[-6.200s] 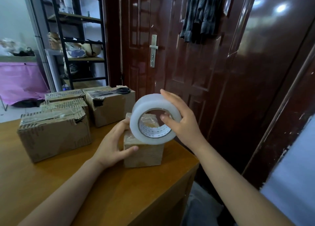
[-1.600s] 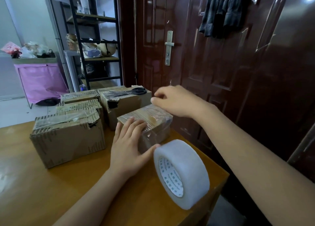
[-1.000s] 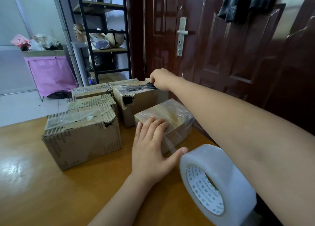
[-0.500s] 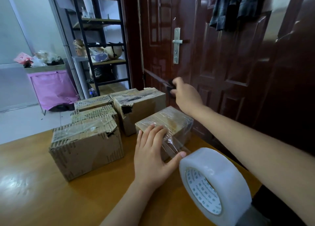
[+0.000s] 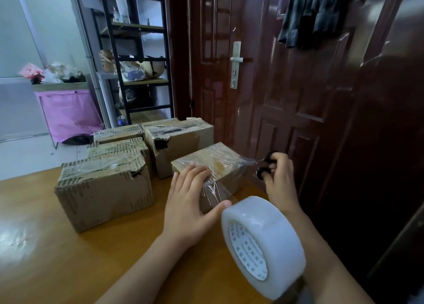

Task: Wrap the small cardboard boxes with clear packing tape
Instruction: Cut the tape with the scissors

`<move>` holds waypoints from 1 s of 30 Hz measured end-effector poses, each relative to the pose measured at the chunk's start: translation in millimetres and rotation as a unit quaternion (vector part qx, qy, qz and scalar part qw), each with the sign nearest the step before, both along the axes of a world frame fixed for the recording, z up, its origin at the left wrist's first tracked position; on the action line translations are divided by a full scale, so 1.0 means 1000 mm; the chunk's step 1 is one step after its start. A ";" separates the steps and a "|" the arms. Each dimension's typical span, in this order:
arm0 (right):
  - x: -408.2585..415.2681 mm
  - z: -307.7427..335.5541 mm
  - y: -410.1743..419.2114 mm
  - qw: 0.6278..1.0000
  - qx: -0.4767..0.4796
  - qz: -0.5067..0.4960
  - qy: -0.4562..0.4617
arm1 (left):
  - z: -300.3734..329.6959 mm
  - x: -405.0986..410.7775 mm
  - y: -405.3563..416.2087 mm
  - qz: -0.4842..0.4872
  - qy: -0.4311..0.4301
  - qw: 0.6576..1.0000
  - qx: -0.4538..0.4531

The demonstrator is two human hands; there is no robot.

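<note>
Scissors (image 5: 266, 166) now off box, in right hand (image 5: 278, 182)

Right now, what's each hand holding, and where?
Right hand grips scissors by the black handle loops. Left hand presses flat on the taped box, gripping nothing.

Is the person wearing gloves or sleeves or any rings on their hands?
No. The left hand and right hand are both bare: no gloves, no rings, no watch or bracelet in view. Both forearms are bare too, with no sleeve showing as far back as the picture reaches. The nails look short and plain, without polish.
</note>
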State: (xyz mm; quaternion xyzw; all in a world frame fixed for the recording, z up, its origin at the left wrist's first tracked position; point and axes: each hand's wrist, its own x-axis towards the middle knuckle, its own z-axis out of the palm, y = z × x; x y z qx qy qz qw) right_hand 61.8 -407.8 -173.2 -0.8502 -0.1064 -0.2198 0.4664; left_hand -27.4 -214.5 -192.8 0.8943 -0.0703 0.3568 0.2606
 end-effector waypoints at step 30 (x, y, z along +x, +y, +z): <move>-0.007 -0.001 0.001 0.994 -0.019 0.092 -0.050 | 0.003 -0.002 0.001 0.010 -0.002 0.999 0.030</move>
